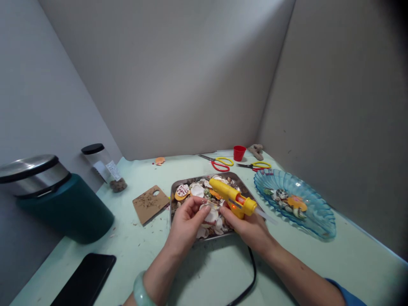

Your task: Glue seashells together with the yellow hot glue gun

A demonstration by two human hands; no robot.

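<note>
My right hand (247, 227) is closed around a yellow hot glue gun (228, 193), its nozzle pointing up and left. A clear glue stick (266, 214) juts from its rear and an orange light glows on its side. Over the metal tray (172, 199) of shells, my left hand (189, 216) pinches something small and pale between thumb and fingers; its kind I cannot make out. The right thumb and fingertips come close to the same small piece. White shells (197, 190) and a patterned shell on an orange one (182, 191) lie in the tray.
Left of the tray are a piece of brown board (148, 206), a clear jar (106, 165), a large teal flask (73, 208) and a phone (86, 278). Behind lie scissors (219, 161), more scissors (255, 165) and a red cup (239, 153). A blue dish (325, 212) holds shells. The gun's black cord (253, 272) runs frontward.
</note>
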